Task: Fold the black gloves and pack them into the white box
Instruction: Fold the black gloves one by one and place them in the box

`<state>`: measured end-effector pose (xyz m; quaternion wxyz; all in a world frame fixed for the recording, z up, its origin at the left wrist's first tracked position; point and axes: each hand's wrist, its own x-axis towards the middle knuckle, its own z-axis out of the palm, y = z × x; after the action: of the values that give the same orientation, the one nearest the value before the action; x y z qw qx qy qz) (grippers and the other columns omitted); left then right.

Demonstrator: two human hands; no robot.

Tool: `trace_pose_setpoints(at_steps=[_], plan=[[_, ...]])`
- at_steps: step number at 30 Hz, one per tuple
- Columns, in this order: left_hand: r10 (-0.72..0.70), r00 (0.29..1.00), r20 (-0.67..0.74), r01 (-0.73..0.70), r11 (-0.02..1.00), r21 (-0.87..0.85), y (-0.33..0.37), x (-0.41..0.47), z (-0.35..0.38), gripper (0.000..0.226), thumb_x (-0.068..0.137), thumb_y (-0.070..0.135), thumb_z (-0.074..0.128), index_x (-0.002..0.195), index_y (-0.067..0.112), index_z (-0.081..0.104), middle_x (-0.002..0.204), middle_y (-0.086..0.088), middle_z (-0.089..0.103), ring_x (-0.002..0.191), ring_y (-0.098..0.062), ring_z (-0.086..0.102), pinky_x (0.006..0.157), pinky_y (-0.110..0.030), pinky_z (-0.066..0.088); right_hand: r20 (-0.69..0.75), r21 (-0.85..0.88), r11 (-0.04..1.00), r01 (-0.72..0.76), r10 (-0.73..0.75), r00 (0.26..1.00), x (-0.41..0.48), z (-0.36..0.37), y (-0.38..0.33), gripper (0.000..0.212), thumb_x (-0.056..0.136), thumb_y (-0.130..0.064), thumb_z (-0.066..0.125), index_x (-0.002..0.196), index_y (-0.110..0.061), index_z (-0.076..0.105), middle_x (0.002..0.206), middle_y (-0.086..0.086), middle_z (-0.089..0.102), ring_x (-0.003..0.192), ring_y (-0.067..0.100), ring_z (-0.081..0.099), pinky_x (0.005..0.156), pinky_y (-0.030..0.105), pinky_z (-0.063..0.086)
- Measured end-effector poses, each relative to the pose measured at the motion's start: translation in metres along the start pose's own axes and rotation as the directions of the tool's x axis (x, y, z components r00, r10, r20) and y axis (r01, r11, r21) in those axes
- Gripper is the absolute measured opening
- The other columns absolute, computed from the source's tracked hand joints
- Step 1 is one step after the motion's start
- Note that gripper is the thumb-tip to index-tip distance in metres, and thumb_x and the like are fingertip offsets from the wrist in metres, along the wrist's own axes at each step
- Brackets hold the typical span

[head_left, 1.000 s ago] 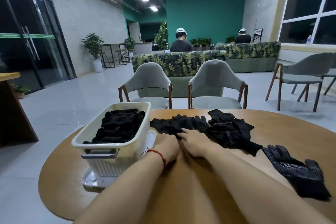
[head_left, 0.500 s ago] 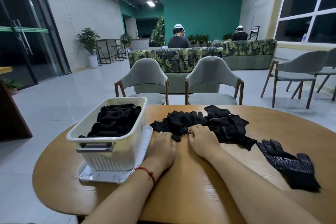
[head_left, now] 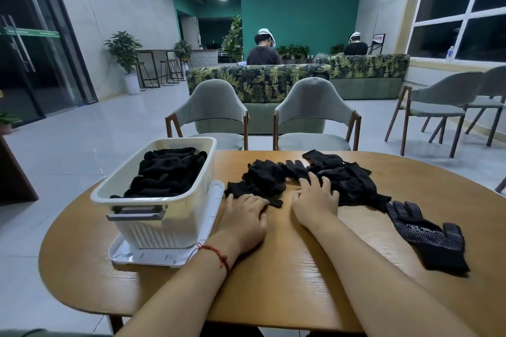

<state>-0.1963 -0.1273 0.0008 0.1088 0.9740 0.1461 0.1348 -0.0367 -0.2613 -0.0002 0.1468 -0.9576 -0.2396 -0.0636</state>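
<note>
A loose pile of black gloves (head_left: 342, 178) lies across the middle of the round wooden table (head_left: 273, 282). At the left stands the white box (head_left: 161, 216), holding folded black gloves (head_left: 169, 172). My left hand (head_left: 243, 216) lies flat on the table, its fingertips touching the near edge of a black glove (head_left: 262, 180) at the pile's left. My right hand (head_left: 315, 200) rests with spread fingers on the pile's near edge. A separate dotted black glove (head_left: 430, 238) lies flat at the right.
The box stands on its white lid (head_left: 164, 257) near the table's left edge. Two grey chairs (head_left: 315, 115) face the table's far side. More chairs stand at the right, and a patterned sofa with two seated people is behind.
Both hands have slid forward from the bare wood onto the near edge of the glove pile. The camera has dropped and come closer. The gloves have barely shifted.
</note>
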Motion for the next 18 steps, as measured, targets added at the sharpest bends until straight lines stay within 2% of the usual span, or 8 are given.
trace_pose_setpoints(at_steps=[2,4,7,10,13,15,16,18], plan=[[0.129,0.989,-0.076,-0.132,0.991,-0.032,0.0,-0.008,-0.001,0.038,0.1,0.029,0.048,0.134,0.034,0.064,0.133,0.017,0.062,0.133,-0.012,0.046,0.124,-0.038,0.023,0.042,-0.012,1.0,-0.009,0.009,0.999,0.002,-0.001,-0.001,0.048,0.107,-0.041,0.035,0.152,-0.033,0.05,0.174,0.0,0.025,0.16,0.034,0.013,0.121,0.059,0.023],[0.174,0.975,-0.138,-0.191,0.974,-0.118,-0.001,-0.014,-0.002,0.032,0.094,0.021,0.053,0.118,0.033,0.07,0.114,0.018,0.067,0.115,-0.01,0.052,0.111,-0.033,0.04,0.073,-0.029,0.999,-0.014,0.016,0.997,0.002,0.0,-0.002,0.048,0.107,-0.04,0.032,0.15,-0.032,0.053,0.169,0.0,0.034,0.158,0.034,0.018,0.121,0.06,0.022],[0.045,0.973,-0.224,-0.09,0.977,-0.193,-0.004,-0.016,-0.003,0.027,0.093,0.013,0.054,0.109,0.028,0.07,0.11,0.013,0.064,0.109,-0.012,0.051,0.099,-0.038,0.048,0.031,-0.083,0.997,0.002,0.0,1.0,0.003,0.002,0.0,0.047,0.106,-0.037,0.032,0.143,-0.025,0.059,0.153,0.0,0.051,0.147,0.028,0.034,0.122,0.056,0.024],[-0.07,0.988,-0.136,0.042,0.979,-0.2,-0.005,-0.016,-0.004,0.025,0.101,0.023,0.051,0.116,0.028,0.07,0.122,0.013,0.062,0.117,-0.013,0.053,0.104,-0.039,0.047,-0.055,-0.116,0.99,0.078,-0.085,0.995,0.003,0.002,0.001,0.041,0.104,-0.028,0.04,0.133,-0.022,0.067,0.138,0.0,0.062,0.133,0.024,0.048,0.12,0.047,0.029],[-0.011,0.992,-0.123,-0.011,0.985,-0.174,-0.004,-0.021,-0.004,0.029,0.101,0.031,0.052,0.119,0.033,0.074,0.121,0.016,0.063,0.118,-0.008,0.051,0.105,-0.037,0.045,-0.17,0.037,0.976,0.215,-0.206,0.964,-0.001,0.0,0.006,0.038,0.094,-0.006,0.055,0.122,-0.02,0.075,0.119,-0.001,0.07,0.119,0.024,0.055,0.104,0.036,0.044],[0.012,0.994,-0.106,-0.04,0.966,-0.257,-0.001,-0.028,-0.005,0.032,0.099,0.035,0.051,0.118,0.035,0.076,0.116,0.021,0.064,0.115,-0.001,0.053,0.102,-0.033,0.049,-0.253,0.214,0.946,0.243,-0.186,0.949,-0.008,-0.006,0.01,0.04,0.088,0.006,0.059,0.115,-0.022,0.07,0.107,-0.002,0.067,0.111,0.024,0.056,0.092,0.036,0.051],[0.019,0.995,-0.097,-0.048,0.952,-0.304,0.0,-0.031,-0.005,0.033,0.097,0.036,0.05,0.117,0.038,0.076,0.112,0.023,0.065,0.111,0.001,0.056,0.099,-0.031,0.051,-0.281,0.266,0.935,0.234,-0.157,0.947,-0.011,-0.01,0.013,0.037,0.088,0.005,0.062,0.111,-0.023,0.066,0.102,-0.004,0.065,0.105,0.024,0.057,0.087,0.038,0.052],[0.024,0.994,-0.106,-0.063,0.92,-0.388,0.001,-0.038,-0.007,0.033,0.094,0.034,0.05,0.114,0.042,0.076,0.105,0.023,0.07,0.104,0.002,0.063,0.092,-0.03,0.055,-0.289,0.306,0.936,0.174,-0.083,0.954,-0.015,-0.014,0.021,0.022,0.092,-0.014,0.07,0.11,-0.025,0.066,0.096,-0.006,0.068,0.095,0.023,0.061,0.085,0.04,0.052]])
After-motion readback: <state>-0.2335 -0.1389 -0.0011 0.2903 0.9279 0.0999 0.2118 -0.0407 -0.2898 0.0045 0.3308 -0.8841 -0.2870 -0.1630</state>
